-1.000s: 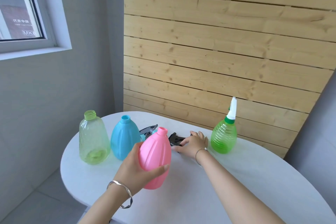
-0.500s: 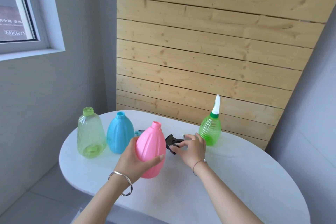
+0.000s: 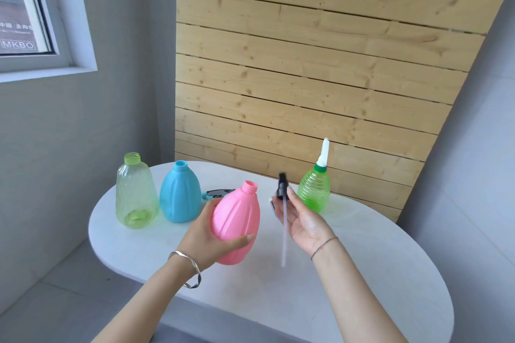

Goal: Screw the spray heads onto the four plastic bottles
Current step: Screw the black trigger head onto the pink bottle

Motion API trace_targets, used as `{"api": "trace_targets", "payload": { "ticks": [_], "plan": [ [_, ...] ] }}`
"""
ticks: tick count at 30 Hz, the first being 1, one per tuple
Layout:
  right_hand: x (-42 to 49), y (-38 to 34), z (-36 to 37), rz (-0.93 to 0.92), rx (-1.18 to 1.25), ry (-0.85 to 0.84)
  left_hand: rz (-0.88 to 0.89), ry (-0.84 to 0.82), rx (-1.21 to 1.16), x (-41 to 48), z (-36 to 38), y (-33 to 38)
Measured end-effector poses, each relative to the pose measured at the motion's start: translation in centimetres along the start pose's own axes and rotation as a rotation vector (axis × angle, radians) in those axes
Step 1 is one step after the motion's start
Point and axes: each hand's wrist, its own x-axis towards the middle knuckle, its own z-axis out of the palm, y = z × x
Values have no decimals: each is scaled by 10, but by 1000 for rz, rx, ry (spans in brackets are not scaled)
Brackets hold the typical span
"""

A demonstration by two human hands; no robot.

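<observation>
My left hand [image 3: 214, 239] grips the pink bottle [image 3: 237, 224] around its belly, tilted slightly, its neck open. Just right of it my right hand [image 3: 302, 221] holds a black spray head [image 3: 282, 187] raised above the table, its clear dip tube [image 3: 284, 234] hanging down. A blue bottle [image 3: 180, 193] and a pale green clear bottle [image 3: 136, 194] stand uncapped at the left. At the back right stands a green ribbed bottle [image 3: 314, 191] with a white spray head [image 3: 323, 154] on it. Another spray head [image 3: 216, 193] lies behind the pink bottle, mostly hidden.
The bottles stand on a white oval table [image 3: 348, 273]. A wooden slat wall [image 3: 320, 78] rises right behind it, and a grey wall with a window [image 3: 25, 8] is on the left. The table's left edge drops to a grey floor [image 3: 55, 301].
My right hand has lifted the black spray head off the table and brought it up beside the pink bottle. The pink bottle stays in my left hand.
</observation>
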Motion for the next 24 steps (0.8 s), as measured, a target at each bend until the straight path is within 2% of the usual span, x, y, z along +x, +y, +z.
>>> {"api": "trace_targets", "payload": {
  "ticks": [2,7,13,16,21,24],
  "plan": [
    [-3,-9,3,-66,113,-6,6,-44,3,-1,2,0],
    [-8,-29,3,-289,181,-33,-2,-79,42,0,4,-3],
    [-12,-45,-2,-479,157,-17,-3,-58,26,1,3,-4],
    [-12,-39,1,-492,59,-50,31,-64,66,0,5,-3],
    [-14,-7,19,-429,-343,-177,82,-45,31,-1,5,4],
    [-16,7,24,-354,-343,-274,94,-34,-26,-2,2,7]
  ]
}}
